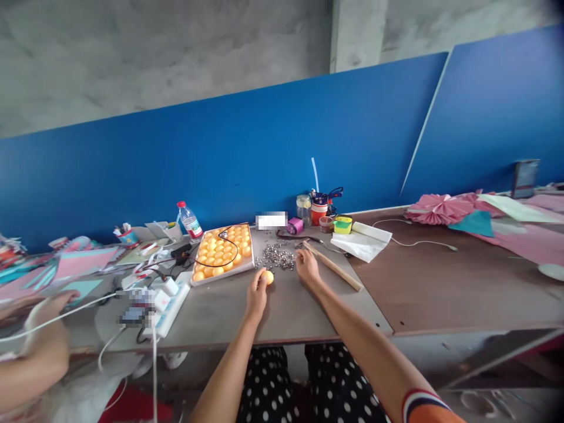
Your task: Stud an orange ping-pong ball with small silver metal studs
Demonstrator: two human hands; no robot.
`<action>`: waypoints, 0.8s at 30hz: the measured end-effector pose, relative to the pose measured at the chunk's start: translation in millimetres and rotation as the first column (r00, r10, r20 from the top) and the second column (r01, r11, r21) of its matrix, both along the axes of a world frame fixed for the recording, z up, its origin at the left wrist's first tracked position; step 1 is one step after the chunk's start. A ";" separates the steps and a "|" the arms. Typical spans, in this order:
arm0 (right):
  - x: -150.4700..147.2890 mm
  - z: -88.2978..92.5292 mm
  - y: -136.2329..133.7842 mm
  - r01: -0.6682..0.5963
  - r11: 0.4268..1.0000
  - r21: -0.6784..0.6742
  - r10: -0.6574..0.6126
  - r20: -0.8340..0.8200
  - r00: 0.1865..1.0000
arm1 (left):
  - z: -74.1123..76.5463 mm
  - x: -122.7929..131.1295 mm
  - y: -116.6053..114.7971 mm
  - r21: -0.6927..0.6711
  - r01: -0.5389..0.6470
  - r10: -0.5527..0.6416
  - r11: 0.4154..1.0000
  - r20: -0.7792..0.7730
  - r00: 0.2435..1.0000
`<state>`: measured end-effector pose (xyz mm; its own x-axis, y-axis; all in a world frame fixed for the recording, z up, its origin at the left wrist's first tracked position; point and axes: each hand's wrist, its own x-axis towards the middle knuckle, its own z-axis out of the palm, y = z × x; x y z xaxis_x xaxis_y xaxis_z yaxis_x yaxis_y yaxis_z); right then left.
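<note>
My left hand [257, 294] is closed around an orange ping-pong ball [268, 277], held just above the grey tabletop near its front. A pile of small shiny metal pieces [278, 257] lies loose beyond it. At the pile's right edge, my right hand [307, 267] has its fingers bent together; whatever is between the fingertips is too small to make out. A long wooden bar [335, 268] lies slantwise right beside that hand. To the left, a shallow box [223, 278] holds many orange balls [215, 252], with a dark cable across them.
At left are a power strip [170, 308] with white plugs, a water bottle [190, 222] and a co-worker's arm [48, 329]. Along the blue partition stand jars, an orange cup [319, 212] and a yellow-green box [342, 225]. Pink folded paper [440, 210] lies far right.
</note>
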<state>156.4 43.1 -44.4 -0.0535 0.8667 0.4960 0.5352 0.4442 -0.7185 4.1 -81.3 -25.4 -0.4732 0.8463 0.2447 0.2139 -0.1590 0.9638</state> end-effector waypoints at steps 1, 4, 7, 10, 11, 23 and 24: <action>2.3 0.5 -1.6 -0.021 1.000 0.005 0.021 0.015 1.000 | -1.5 -1.6 0.3 0.007 0.011 -0.011 1.000 0.086 0.996; 9.9 5.8 -10.6 -0.106 0.994 0.003 0.105 0.126 0.987 | -5.1 -3.6 2.4 0.052 0.067 -0.080 0.996 0.326 0.942; 12.5 15.3 -23.5 -0.173 0.984 -0.037 0.175 0.335 0.926 | -4.8 -3.0 4.1 0.097 0.107 -0.140 0.990 0.463 0.876; 8.2 22.6 -35.4 -0.168 0.981 -0.097 0.194 0.505 0.841 | -0.2 -1.6 3.1 0.116 0.111 -0.157 0.987 0.553 0.818; 6.3 23.6 -38.4 -0.159 0.981 -0.109 0.193 0.536 0.822 | 1.8 -1.1 2.3 0.118 0.108 -0.157 0.987 0.578 0.801; -1.7 18.1 -32.8 -0.101 0.987 -0.122 0.145 0.436 0.888 | 7.5 -4.5 0.2 0.138 0.111 -0.175 0.984 0.684 0.709; -2.2 15.9 -31.9 -0.094 0.989 -0.117 0.135 0.420 0.897 | 7.7 -4.4 0.3 0.137 0.105 -0.171 0.985 0.688 0.706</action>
